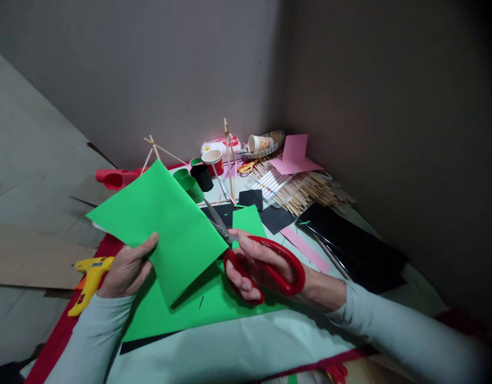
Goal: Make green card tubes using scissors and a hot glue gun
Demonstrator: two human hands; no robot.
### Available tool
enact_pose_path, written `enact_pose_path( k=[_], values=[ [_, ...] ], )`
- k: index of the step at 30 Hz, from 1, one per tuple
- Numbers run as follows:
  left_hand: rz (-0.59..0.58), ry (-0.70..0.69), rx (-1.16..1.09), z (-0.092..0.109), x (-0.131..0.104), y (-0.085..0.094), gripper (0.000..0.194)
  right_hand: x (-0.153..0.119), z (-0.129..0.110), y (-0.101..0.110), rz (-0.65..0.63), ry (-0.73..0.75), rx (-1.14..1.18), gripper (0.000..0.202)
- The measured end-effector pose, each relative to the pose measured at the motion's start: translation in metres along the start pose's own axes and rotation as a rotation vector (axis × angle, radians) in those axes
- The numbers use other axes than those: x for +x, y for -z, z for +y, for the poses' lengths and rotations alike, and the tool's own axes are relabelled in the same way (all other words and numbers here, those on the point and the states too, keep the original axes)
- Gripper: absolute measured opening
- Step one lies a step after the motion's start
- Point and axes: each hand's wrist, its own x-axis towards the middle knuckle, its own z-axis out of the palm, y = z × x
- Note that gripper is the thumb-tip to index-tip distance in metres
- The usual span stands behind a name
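Your left hand (129, 264) has the green craft sheet (182, 218) pinched near its lower left, thumb on top, and it's up in the air over the tabletop (214, 360). Right hand (254, 258) has its fingers through the loops of the red-handled scissors (231, 238), blades parted a little right at the sheet's right-hand edge. Can't tell if they've bitten in.

The sheet looks doubled, so I'd line the layers up and pinch closer to the cut, otherwise they may slip. Cut near the pivot, not with the tips, and feed the sheet in by turning your left hand. Mind your thumb's clear of the line.

As for room: past the tips you've got the green paper cups (192, 188) and the bamboo stick frame (231, 165), so don't lunge forward. The yellow glue gun (89, 282) is right beside your left wrist, by the tabletop's red edge, easy to knock off imo. Your best space is toward you, above the larger green sheet (161, 322) lying flat.
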Motion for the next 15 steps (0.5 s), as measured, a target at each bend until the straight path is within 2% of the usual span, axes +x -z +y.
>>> enact_pose_path(
  k=[4, 8, 12, 15],
  values=[
    [-0.048, -0.005, 0.007, 0.0, -0.004, -0.002, 0.05, 0.001, -0.002, 0.0, -0.077, -0.039, 0.008, 0.064],
    [-0.085, 0.022, 0.031, 0.002, -0.011, -0.005, 0.064, -0.007, 0.005, -0.009, -0.041, 0.003, 0.008, 0.065],
    [-0.123, 0.053, 0.072, 0.003, -0.019, -0.006, 0.064, -0.026, 0.03, -0.023, 0.055, 0.105, 0.076, 0.048],
    [-0.137, 0.073, 0.134, 0.004, -0.021, 0.003, 0.057, -0.039, 0.054, -0.032, 0.088, 0.187, 0.119, 0.057]
  ],
)
